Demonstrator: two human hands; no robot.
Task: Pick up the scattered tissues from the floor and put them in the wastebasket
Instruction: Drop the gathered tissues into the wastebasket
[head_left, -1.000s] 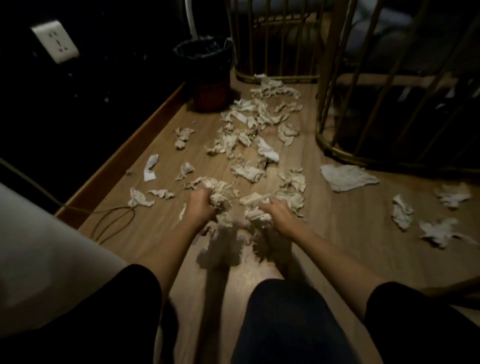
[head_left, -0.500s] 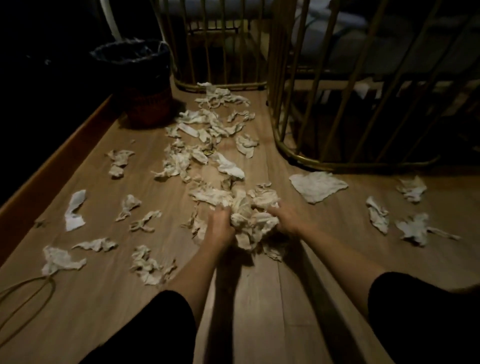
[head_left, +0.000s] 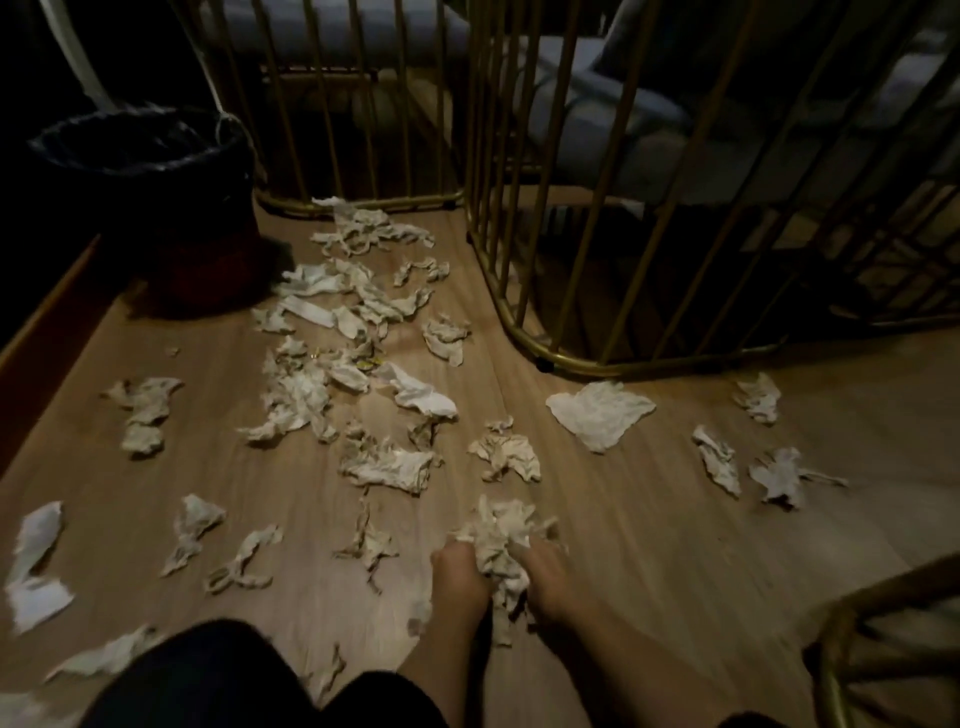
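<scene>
Both of my hands are pressed together around a bundle of crumpled tissues held just above the wooden floor. My left hand grips its left side and my right hand grips its right side. Several more crumpled tissues lie scattered across the floor ahead, stretching toward the wastebasket. The wastebasket is dark with a black liner and stands upright at the far left by the wall. A flat white tissue lies to the right.
Gold metal-barred furniture frames stand at the back and right, their curved bases on the floor. A wooden baseboard runs along the left. A rattan chair edge sits bottom right. My dark-clothed knees fill the bottom edge.
The hands have gathered the tissues into one bundle and lifted it off the floor. The view has shifted, so the wastebasket now appears further left.
</scene>
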